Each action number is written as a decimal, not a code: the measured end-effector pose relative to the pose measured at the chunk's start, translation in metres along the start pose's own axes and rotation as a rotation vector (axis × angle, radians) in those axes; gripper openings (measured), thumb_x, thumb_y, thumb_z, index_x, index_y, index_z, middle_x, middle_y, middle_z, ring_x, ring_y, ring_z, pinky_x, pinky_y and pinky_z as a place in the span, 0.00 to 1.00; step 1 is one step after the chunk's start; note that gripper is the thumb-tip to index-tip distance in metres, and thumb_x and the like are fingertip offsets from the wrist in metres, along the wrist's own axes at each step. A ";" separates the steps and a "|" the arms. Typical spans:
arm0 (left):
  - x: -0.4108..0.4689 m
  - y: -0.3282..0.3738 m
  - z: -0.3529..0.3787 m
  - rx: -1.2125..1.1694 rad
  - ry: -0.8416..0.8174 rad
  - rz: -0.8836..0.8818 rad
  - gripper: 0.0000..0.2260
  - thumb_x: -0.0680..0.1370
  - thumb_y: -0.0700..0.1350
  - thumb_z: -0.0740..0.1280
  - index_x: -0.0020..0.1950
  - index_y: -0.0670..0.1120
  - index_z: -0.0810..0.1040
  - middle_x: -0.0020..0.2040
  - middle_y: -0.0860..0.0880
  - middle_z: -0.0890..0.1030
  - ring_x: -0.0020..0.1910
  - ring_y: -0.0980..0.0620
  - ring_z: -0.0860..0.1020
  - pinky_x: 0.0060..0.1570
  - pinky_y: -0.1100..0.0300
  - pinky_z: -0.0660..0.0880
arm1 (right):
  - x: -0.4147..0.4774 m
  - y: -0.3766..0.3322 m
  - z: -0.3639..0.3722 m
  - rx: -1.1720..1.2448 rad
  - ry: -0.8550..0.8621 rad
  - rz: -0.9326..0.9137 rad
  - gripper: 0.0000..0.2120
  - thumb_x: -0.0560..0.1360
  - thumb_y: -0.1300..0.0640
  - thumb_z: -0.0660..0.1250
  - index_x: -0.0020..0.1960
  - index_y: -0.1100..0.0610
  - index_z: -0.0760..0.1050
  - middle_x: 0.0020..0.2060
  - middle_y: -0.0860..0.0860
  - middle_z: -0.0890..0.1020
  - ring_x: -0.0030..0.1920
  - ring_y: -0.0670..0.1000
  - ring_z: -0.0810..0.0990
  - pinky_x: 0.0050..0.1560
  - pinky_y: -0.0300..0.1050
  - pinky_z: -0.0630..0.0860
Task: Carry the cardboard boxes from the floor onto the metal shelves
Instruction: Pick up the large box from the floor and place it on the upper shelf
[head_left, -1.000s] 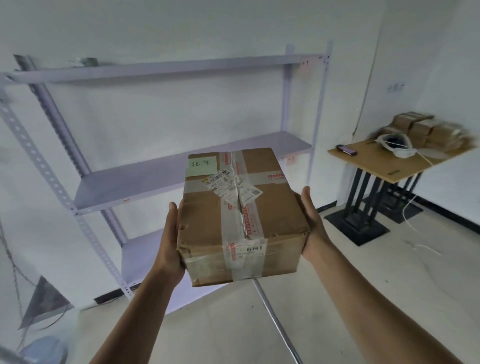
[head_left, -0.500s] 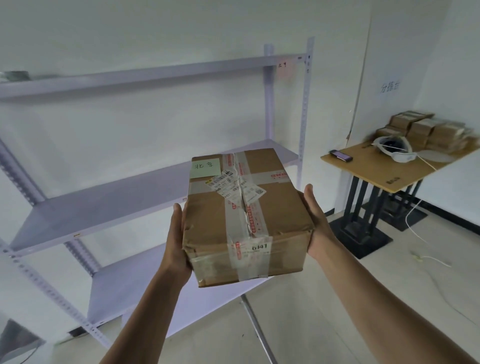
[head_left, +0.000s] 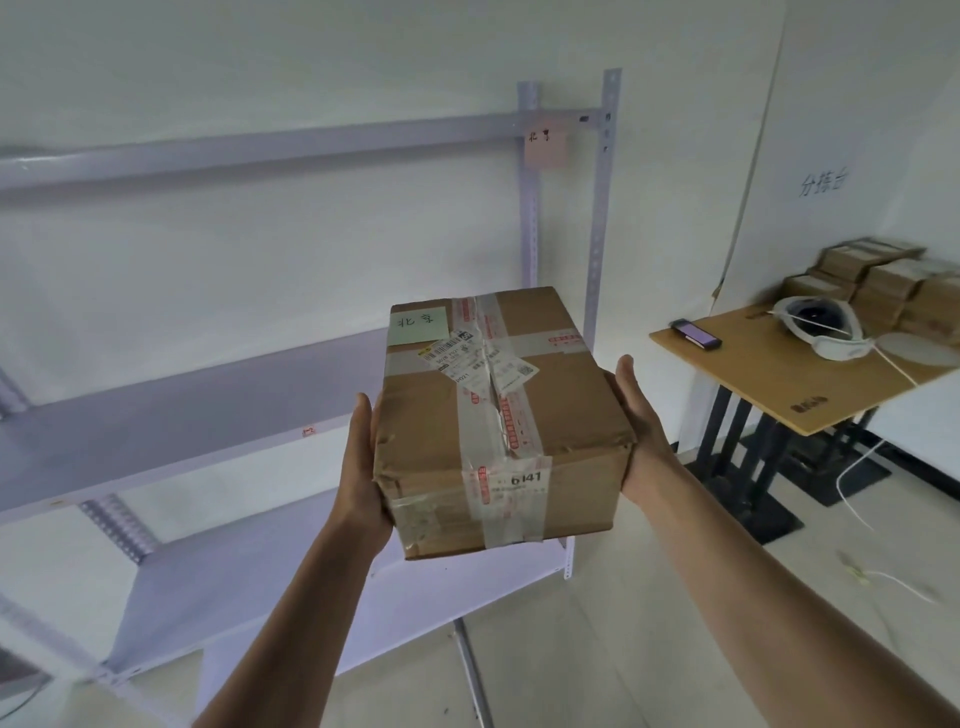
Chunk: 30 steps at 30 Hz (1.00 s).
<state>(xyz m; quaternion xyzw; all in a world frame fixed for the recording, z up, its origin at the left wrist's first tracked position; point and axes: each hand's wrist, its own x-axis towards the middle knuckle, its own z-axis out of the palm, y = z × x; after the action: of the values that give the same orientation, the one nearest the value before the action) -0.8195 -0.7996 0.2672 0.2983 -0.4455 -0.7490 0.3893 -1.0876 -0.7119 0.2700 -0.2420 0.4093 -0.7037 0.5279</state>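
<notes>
Pale metal shelves (head_left: 171, 410) stood on the left, against the white wall, and every level looked bare. The left hand (head_left: 363, 467) pressed flat on the left side of the cardboard box (head_left: 498, 421), and the right hand (head_left: 641, 426) pressed on its right side. Both hands gripped the box between them, up in the air in front of the shelves, near the right end and about as high as the middle level. This looked like the carrying step, with the box not yet put down. The next move would need the box lifted over the front edge of a level and slid in flat. There was lots of open room on the levels. The upright post (head_left: 602, 218) stood close behind the box, so it should go in left of that. A wooden table (head_left: 779, 374) stood well apart on the right.
</notes>
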 end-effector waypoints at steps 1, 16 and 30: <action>0.010 -0.001 0.002 0.000 0.007 0.001 0.36 0.83 0.69 0.49 0.78 0.46 0.75 0.69 0.38 0.83 0.58 0.38 0.87 0.47 0.45 0.85 | 0.009 -0.003 -0.003 -0.001 -0.005 0.003 0.29 0.80 0.32 0.53 0.58 0.52 0.81 0.46 0.53 0.88 0.46 0.55 0.87 0.43 0.50 0.83; 0.224 0.014 -0.013 -0.003 0.041 0.019 0.35 0.84 0.68 0.48 0.77 0.46 0.76 0.66 0.41 0.86 0.59 0.40 0.87 0.47 0.48 0.85 | 0.222 -0.033 -0.015 -0.052 -0.007 0.040 0.30 0.83 0.37 0.51 0.44 0.49 0.87 0.40 0.50 0.88 0.41 0.51 0.88 0.41 0.46 0.83; 0.335 0.025 -0.023 -0.054 0.060 0.040 0.35 0.84 0.68 0.48 0.75 0.46 0.78 0.67 0.40 0.85 0.64 0.38 0.84 0.55 0.45 0.83 | 0.359 -0.043 -0.018 -0.039 -0.057 0.143 0.29 0.81 0.33 0.53 0.53 0.54 0.83 0.43 0.53 0.88 0.43 0.56 0.88 0.40 0.49 0.84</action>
<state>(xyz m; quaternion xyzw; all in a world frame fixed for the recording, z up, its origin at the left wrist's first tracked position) -0.9669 -1.1018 0.2466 0.3010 -0.4190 -0.7437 0.4252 -1.2417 -1.0393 0.2635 -0.2422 0.4239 -0.6490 0.5835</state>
